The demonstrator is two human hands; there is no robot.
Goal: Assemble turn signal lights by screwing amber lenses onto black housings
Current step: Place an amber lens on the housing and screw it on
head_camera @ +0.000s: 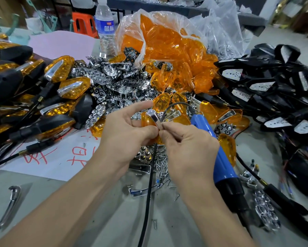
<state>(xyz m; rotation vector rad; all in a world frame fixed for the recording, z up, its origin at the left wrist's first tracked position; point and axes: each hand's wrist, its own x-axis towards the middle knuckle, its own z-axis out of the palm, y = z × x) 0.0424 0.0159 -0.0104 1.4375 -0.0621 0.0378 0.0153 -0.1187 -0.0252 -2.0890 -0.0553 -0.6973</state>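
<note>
left hand (130, 132) grips amber lens (145, 120) above table centre | right hand (187, 148) pinches chrome strip (154, 119) on that lens | blue screwdriver (219, 157) lies just right | black housings (274, 90) piled far right

Two hands, the left hand (124, 136) and the right hand (190, 148), pinch one amber lens (145, 120) and one chrome strip (154, 118) between them. There is one blue screwdriver (222, 163), one water bottle (104, 27), one orange stool (84, 24) and one white sheet (60, 157) with red writing. One clear bag (124, 31) spills loose lenses (167, 43) beyond counting, as are the chrome reflectors (99, 75), black housings (274, 82), finished lights (73, 88) and screws (160, 164).
</note>
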